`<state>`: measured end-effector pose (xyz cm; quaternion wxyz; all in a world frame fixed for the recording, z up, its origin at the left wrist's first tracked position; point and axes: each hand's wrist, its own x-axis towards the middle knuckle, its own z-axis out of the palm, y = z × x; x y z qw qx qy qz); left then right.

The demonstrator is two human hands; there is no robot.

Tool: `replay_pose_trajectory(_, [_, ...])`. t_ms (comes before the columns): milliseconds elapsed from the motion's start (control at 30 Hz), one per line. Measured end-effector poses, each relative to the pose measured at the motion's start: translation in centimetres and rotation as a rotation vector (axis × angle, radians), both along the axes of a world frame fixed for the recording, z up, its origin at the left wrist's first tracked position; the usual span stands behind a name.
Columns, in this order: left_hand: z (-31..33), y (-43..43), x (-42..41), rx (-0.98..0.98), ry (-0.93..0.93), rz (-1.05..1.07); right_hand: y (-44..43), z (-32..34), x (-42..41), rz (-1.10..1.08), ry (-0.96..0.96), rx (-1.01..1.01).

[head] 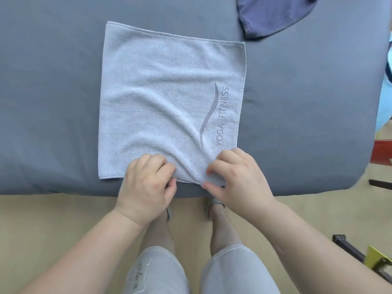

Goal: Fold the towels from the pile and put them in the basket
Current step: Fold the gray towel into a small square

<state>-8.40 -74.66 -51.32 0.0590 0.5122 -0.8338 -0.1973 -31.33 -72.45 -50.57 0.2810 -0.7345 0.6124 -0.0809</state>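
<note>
Where the table was covered by a smooth dark-grey sheet, its near edge ran across the view above a pale wood-toned floor. A dark blue towel lay bunched near the far right corner. A black metal frame with a yellow bracket stood on the floor at right.

Item: one light grey towel, roughly square, spread flat at the middle of the near edge. Lightly creased, hem stitched, a curved line and "YOGA FITNESS" printed along its right side.

Left hand, fingers curled, pinched the near hem. Right hand pinched the near right corner between thumb and fingers.
</note>
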Motion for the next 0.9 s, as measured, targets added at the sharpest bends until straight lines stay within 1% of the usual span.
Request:
replay_pose_trajectory(100, [-0.4, -0.1, 0.7, -0.05, -0.005, -0.042, 0.9, -0.5, -0.2, 0.061, 0.102, 0.006])
replay_pose_trajectory(267, [-0.6, -0.7, 0.9, -0.073, -0.008, -0.101, 0.7, -0.9, -0.8, 0.097, 0.112, -0.045])
replay_pose_trajectory(400, [0.3, -0.5, 1.2, -0.031, 0.021, -0.137, 1.0, -1.0, -1.2, 0.108, 0.1, -0.079])
replay_pose_trajectory(500, [0.2, 0.4, 1.8, 0.036, -0.038, -0.177, 1.6, -1.1, -1.2, 0.104, 0.129, -0.112])
replay_pose_trajectory(633, [0.4, 1.4, 2.8, 0.076, -0.088, -0.102, 2.2, -1.0, -0.8, 0.072, 0.162, -0.161])
replay_pose_trajectory(800, [0.4, 1.1, 5.1, 0.02, -0.154, 0.014, 2.0, -0.5, -1.2, 0.023, 0.132, -0.186])
replay_pose_trajectory(900, [0.2, 0.8, 6.0, -0.027, -0.155, -0.002, 2.0, -0.4, -1.8, 0.004, 0.152, -0.152])
